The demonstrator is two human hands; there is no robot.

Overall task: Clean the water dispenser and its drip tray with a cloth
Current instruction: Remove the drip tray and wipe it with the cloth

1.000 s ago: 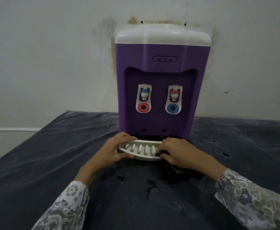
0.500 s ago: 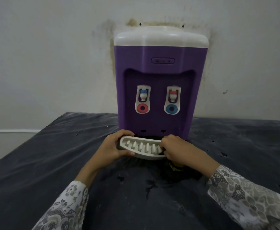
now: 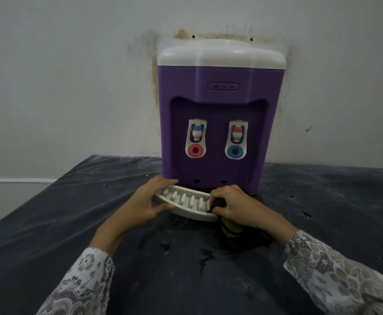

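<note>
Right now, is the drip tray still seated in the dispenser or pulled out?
Pulled out. The drip tray sits tilted before the dispenser, whose slot holes show; left hand grips it and right hand presses a dark cloth on it.

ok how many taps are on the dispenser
2. Both sit in the recess of the water dispenser: the blue-capped tap on the image left above a red ring, the red-capped tap on the image right above a blue ring. None seems hidden.

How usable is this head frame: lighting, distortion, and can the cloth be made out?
Head view: dim, flat light with no glare; wide-angle bending bows the table's far edge; the dispenser and drip tray read clearly, but the dark cloth under the right hand blends into the dark tabletop, leaving its outline uncertain.
</note>
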